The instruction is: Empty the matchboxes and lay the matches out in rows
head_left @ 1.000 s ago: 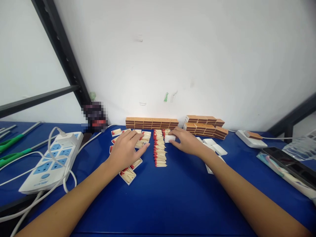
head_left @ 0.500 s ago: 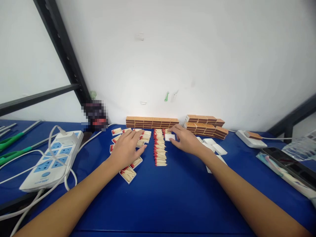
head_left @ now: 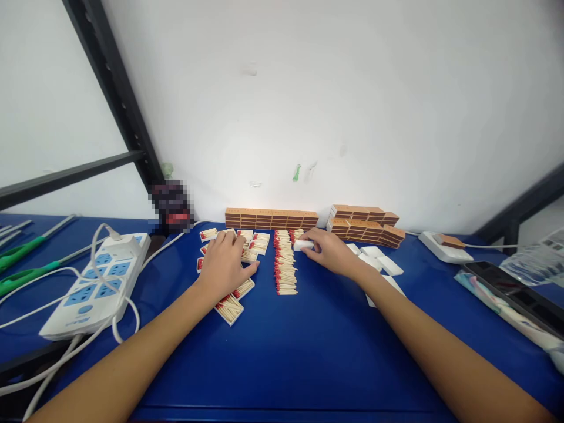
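On the blue table point(head_left: 299, 352) several open white trays of red-tipped matches point(head_left: 229, 308) lie in a cluster. My left hand point(head_left: 225, 264) rests palm down on these trays, fingers curled a little over one of them. A long row of loose matches point(head_left: 285, 264) runs down the middle. My right hand point(head_left: 328, 252) is at the far end of that row, its fingers pinched on a small white tray point(head_left: 303, 245).
Brown matchbox sleeves are stacked against the wall point(head_left: 269, 218) and to the right point(head_left: 365, 225). Empty white trays point(head_left: 379, 264) lie by my right forearm. A white power strip point(head_left: 94, 285) with cables sits left, green-handled tools point(head_left: 22, 264) beyond. A dark tray point(head_left: 515, 296) lies right.
My left hand has curled its fingers and drawn back slightly on the match trays. My right hand has stayed at the white tray, shifting it a little.
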Tool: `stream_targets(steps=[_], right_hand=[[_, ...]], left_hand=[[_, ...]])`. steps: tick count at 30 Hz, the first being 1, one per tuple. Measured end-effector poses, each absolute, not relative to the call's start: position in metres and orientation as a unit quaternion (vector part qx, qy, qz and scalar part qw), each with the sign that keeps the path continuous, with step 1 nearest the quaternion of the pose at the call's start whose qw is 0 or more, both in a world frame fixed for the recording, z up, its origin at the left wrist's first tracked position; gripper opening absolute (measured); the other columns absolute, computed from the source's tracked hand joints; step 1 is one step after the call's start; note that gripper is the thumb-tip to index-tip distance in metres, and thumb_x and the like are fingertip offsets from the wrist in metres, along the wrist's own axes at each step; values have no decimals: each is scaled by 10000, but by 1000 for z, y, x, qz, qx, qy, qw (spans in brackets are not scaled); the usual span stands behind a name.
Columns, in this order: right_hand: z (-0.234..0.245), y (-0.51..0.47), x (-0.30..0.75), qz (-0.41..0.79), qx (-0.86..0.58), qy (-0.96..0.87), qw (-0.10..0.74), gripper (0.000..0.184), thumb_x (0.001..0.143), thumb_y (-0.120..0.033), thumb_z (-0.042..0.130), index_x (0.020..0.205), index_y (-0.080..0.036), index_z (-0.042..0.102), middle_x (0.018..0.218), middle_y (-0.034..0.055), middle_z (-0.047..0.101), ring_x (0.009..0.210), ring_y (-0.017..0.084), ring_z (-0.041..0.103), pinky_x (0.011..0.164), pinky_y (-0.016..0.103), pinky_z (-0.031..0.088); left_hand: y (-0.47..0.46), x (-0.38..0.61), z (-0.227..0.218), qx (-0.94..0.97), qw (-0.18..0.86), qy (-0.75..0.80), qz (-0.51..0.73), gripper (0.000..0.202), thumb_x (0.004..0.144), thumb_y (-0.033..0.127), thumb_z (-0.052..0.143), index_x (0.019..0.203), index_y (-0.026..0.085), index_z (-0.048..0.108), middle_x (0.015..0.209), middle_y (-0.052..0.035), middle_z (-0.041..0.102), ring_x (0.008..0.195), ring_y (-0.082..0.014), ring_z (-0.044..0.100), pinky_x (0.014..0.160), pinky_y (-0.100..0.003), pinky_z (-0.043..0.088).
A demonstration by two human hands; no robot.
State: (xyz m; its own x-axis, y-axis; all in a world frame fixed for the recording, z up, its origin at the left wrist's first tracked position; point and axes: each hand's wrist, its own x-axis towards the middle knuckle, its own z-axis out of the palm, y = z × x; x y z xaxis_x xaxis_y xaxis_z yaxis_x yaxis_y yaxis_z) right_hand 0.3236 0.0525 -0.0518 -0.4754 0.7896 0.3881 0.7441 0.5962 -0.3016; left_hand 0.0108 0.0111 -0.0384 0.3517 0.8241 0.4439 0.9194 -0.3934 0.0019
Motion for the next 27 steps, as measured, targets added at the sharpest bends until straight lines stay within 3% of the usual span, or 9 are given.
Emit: stream_targets(steps=[8, 17, 22, 27], right_hand=[[-57, 55, 330, 33, -443, -840, 310, 300, 1005, -241, 541, 1272, -195, 671, 1201, 126, 645, 667, 174, 607, 793, 436, 571], [-58, 53, 321, -34, -477, -836, 268, 205, 1021, -214, 516, 1165, -198, 661, 1192, 112, 661, 748, 196, 636, 703, 357, 530], [-59, 51, 324, -11, -455, -858, 240, 316, 989, -322, 633, 1284, -210, 612, 1245, 110, 657, 778, 206, 651, 722, 374, 546], [-63, 54, 327, 12, -449, -859, 246, 303, 983, -278, 624, 1277, -206, 611, 1186, 100, 681, 767, 199, 652, 717, 364, 531]], left_hand=[[11, 10, -41, -820, 125, -511, -227, 276, 915, 441, 695, 1063, 209, 688, 1060, -134, 677, 1097, -355, 603, 896, -485, 523], [13, 8, -38, -824, 128, -512, -204, 317, 925, 427, 713, 1114, 174, 684, 1097, -157, 699, 1102, -365, 611, 911, -498, 530], [12, 9, -39, -824, 121, -517, -199, 390, 913, 433, 728, 1182, 154, 679, 1099, -166, 731, 1121, -383, 616, 939, -516, 517], [10, 10, -36, -821, 100, -533, -182, 377, 903, 437, 744, 1145, 154, 687, 1064, -161, 759, 1121, -389, 623, 942, -522, 514]])
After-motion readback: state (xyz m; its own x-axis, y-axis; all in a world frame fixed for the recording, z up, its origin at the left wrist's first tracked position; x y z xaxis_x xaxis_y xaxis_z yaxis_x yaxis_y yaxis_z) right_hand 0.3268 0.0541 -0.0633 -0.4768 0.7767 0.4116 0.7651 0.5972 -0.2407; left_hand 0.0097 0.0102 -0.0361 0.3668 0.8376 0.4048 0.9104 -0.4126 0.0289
